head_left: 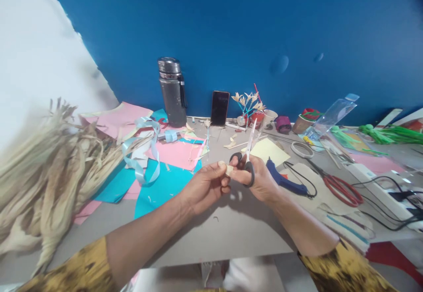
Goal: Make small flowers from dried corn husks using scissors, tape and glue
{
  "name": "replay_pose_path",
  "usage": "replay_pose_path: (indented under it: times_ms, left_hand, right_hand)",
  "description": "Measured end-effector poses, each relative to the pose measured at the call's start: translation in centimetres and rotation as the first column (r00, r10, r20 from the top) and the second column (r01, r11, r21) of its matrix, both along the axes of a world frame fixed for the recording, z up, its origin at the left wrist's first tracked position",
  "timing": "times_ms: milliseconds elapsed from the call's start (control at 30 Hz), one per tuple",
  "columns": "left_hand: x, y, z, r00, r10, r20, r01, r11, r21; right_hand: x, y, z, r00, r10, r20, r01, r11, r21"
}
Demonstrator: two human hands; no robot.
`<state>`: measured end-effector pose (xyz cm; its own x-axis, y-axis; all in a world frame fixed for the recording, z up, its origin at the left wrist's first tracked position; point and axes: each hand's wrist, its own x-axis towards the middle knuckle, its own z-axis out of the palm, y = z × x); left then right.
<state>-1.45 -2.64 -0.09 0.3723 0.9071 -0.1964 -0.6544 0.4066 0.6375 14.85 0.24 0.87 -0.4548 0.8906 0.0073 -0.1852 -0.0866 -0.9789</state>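
Observation:
Near the middle of the view, my left hand (208,184) pinches a small pale piece of husk (228,170) between thumb and fingers. My right hand (259,181) is closed round the black handles of a pair of scissors (250,144), whose blades point up and away from me. The right thumb and fingertips also touch the pale piece, so the two hands meet at it. Behind the hands, small pale flowers (247,100) on blue stems stand near the wall, and cut husk bits (233,142) lie on the grey table (218,239).
Dried husks (49,177) cover the left side, beside blue ribbon (155,151) and coloured paper (158,190). A flask (173,98) and phone (220,108) stand at the back. On the right are a blue glue gun (286,181), red-handled scissors (343,190), a plastic bottle (333,115) and a power strip (380,190).

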Motion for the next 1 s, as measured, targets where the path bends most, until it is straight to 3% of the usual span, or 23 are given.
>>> replay_pose_path:
  times_ms: [167, 333, 400, 467, 633, 800, 1000]
  left_hand:
    - [-0.2, 0.2, 0.1, 0.995, 0.044, -0.088, -0.040, 0.998, 0.041]
    - [-0.2, 0.1, 0.7, 0.994, 0.039, -0.106, -0.036, 0.999, 0.030]
    - [-0.4, 0.3, 0.9, 0.990, 0.076, -0.121, -0.072, 0.997, 0.032]
    - [-0.7, 0.5, 1.2, 0.982, 0.122, -0.147, -0.115, 0.992, 0.057]
    - [-2.0, 1.5, 2.0, 0.944, 0.285, -0.167, -0.265, 0.955, 0.135]
    - [-2.9, 2.1, 2.4, 0.890, 0.417, -0.184, -0.380, 0.902, 0.207]
    - [-3.0, 2.1, 2.5, 0.860, 0.445, -0.250, -0.381, 0.886, 0.263]
  right_hand:
    - [-0.2, -0.1, -0.3, 0.997, -0.078, -0.012, 0.078, 0.997, 0.027]
    - [-0.3, 0.5, 0.0, 0.993, -0.038, -0.110, 0.031, 0.998, -0.059]
    - [0.1, 0.9, 0.2, 0.993, -0.072, -0.099, 0.070, 0.997, -0.021]
    - [0.7, 1.1, 0.3, 0.998, -0.065, -0.007, 0.065, 0.995, 0.080]
    - [1.5, 1.0, 0.6, 0.937, 0.044, 0.346, -0.142, 0.954, 0.263]
    - [1.0, 0.7, 0.6, 0.829, 0.066, 0.555, -0.241, 0.938, 0.249]
    - [0.7, 0.6, 0.1, 0.776, 0.050, 0.628, -0.225, 0.953, 0.202]
